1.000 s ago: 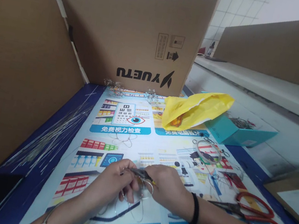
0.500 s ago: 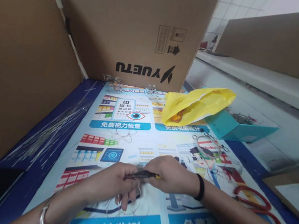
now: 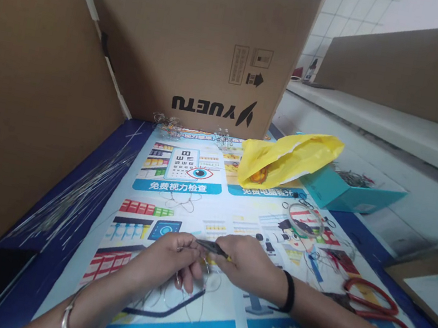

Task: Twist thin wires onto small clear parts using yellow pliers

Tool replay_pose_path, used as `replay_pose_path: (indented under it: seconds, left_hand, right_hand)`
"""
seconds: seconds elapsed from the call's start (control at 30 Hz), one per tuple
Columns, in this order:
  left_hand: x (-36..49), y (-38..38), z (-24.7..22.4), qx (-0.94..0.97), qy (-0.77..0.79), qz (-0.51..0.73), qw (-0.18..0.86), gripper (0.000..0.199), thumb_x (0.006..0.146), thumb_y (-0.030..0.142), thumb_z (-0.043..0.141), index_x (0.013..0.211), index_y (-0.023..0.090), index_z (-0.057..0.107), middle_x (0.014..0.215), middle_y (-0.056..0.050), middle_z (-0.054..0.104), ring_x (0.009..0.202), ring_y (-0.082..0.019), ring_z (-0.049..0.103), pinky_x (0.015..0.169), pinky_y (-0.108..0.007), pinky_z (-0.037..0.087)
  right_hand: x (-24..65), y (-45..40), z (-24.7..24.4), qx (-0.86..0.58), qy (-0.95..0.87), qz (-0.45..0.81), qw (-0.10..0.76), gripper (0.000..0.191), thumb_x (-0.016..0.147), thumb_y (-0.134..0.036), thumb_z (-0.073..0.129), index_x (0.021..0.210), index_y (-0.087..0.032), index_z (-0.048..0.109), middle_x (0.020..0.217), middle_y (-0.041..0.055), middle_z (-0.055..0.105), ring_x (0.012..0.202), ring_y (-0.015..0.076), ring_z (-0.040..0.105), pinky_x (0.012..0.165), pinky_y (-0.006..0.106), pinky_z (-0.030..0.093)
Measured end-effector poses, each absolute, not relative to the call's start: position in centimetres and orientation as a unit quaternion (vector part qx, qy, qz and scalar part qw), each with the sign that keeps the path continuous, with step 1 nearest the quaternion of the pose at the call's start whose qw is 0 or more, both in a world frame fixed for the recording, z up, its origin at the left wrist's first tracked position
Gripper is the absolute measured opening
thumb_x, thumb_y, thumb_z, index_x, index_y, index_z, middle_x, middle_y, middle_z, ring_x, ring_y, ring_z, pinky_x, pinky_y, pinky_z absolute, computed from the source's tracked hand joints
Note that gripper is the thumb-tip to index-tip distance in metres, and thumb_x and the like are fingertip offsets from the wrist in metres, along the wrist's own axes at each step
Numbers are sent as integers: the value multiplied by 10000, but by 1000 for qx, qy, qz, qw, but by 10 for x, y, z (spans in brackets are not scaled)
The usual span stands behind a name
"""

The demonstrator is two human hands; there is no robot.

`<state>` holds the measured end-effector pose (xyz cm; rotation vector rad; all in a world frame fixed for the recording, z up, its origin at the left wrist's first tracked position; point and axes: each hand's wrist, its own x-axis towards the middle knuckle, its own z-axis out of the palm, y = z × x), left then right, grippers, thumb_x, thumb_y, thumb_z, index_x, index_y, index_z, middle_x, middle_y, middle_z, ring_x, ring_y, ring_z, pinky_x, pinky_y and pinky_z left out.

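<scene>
While the left fingers (image 3: 187, 279) hold thin wire (image 3: 207, 267), right fingers (image 3: 225, 264) grip pliers (image 3: 211, 247) (dark-tipped).

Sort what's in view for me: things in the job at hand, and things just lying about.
In the job:
Pliers, held in the right hand
Thin bent wire, held in the left hand

Lying about, it seems:
Red-handled scissors
Yellow bag
Teal box
Straight wires at left, possibly related but untouched

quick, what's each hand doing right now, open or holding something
Left hand: closed, pinching thin wire in its fingers.
Right hand: closed around the handles of the pliers, their tip at the left fingers.
</scene>
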<state>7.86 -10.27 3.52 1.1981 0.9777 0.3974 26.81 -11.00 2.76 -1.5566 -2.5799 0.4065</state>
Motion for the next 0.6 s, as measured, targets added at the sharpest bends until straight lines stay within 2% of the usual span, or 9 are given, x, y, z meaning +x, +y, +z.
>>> replay_pose_path:
  seconds: [0.13,0.27,0.6]
  left_hand:
    - [80,-104,39,515,438,206,708,162,793,304,493,721,170,439,612,-10,647,424,-88,572,397,-179,326]
    - [81,-106,41,509,439,235,703,172,820,309,466,733,176,400,628,-15,653,435,-84,568,416,-183,329]
    - [84,-107,32,509,423,253,706,191,826,345,472,763,172,420,686,-17,639,469,-90,570,438,-194,371]
  right_hand:
    - [265,-113,26,-531,-836,126,57,330,886,-410,397,766,-168,586,726,35,643,643,138,556,527,240,239]
    - [263,-115,25,-530,-835,132,66,262,875,-356,420,772,-170,575,740,31,645,660,138,559,537,234,245]
    - [260,-119,26,-534,-831,141,71,233,875,-331,410,780,-179,560,776,25,649,704,151,586,562,231,285]
